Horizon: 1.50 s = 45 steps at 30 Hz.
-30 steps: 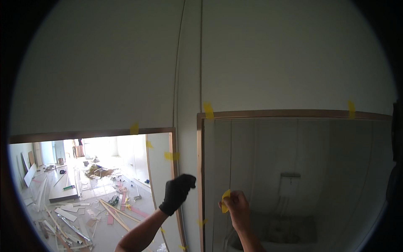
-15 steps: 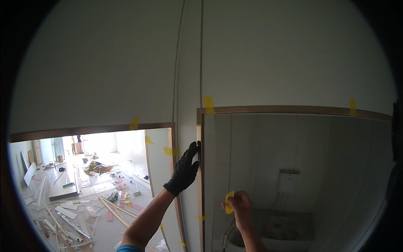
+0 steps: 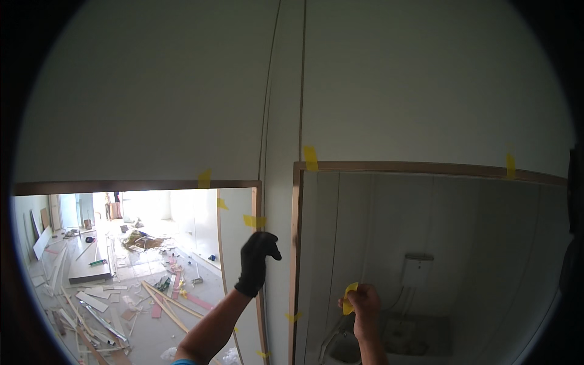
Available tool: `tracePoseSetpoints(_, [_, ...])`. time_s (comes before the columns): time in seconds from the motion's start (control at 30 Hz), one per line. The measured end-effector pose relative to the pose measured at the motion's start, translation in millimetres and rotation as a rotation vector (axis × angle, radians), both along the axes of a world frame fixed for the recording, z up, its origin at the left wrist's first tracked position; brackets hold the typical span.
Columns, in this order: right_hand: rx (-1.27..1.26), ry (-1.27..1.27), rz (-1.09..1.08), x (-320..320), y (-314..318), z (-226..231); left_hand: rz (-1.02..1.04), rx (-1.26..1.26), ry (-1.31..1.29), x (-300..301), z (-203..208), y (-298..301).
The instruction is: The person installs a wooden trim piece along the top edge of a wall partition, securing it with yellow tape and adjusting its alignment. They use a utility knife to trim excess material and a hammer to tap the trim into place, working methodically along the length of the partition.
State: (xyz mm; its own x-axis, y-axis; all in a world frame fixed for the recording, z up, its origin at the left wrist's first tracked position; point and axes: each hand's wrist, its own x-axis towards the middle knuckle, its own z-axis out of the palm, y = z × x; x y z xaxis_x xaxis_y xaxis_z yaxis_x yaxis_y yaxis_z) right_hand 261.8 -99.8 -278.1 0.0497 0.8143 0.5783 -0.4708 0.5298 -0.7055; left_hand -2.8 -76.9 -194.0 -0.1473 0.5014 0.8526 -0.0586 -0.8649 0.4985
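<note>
Yellow tape is pinched between the thumb and fingers of the bare right hand, just to the right of a brown door frame's upright. Such a thin piece should weigh next to nothing and be limp, probably sticky on one face and quick to fold onto itself; one edge or end, held lightly in the fingertips, looks the best grip. Its long axis runs nearly upright, the top leaning a little right; which face is tacky cannot be told. Over to the left, the black-gloved left hand is half closed, fingers curled, with nothing visible in it; whether it touches the wall behind, I cannot tell. Past the hands, short yellow strips sit on the brown door frame. Farthest off, white offcuts and timber lengths litter the pale floor.
</note>
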Motion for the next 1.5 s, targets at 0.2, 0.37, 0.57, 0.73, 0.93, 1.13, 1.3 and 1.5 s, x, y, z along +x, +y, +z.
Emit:
tracePoseSetpoints(0.2, [-0.038,0.031,-0.04,4.0,-8.6,-27.2,-0.112,0.137,0.372,54.5,1.9,-21.1])
tracePoseSetpoints(0.37, [-0.07,-0.166,-0.368,0.8,42.0,-143.8,-0.675,0.191,0.618,259.6,-103.3,-89.5])
tracePoseSetpoints(0.57, [-0.403,0.116,-0.289,25.6,8.8,-187.3,-1.368,0.185,0.724,381.6,-197.4,-161.6])
tracePoseSetpoints(0.73, [-0.399,0.178,-0.488,58.7,-26.8,-195.5,-1.62,-0.189,0.91,395.5,-282.1,-177.9])
tracePoseSetpoints(0.93, [-0.514,0.102,-0.496,50.3,-14.7,-212.4,-1.228,0.084,0.962,358.6,-274.7,-190.5])
tracePoseSetpoints(1.13, [-0.398,0.089,-0.572,45.5,-8.2,-212.2,-1.376,-0.182,0.674,310.2,-244.7,-198.5])
tracePoseSetpoints(1.3, [-0.344,0.291,-0.465,58.3,-22.1,-199.7,-1.006,-0.197,0.712,254.8,-173.3,-183.8])
tracePoseSetpoints(1.5, [-0.22,0.297,-0.357,70.3,-23.8,-142.4,0.151,0.089,0.694,176.3,-110.1,-83.8])
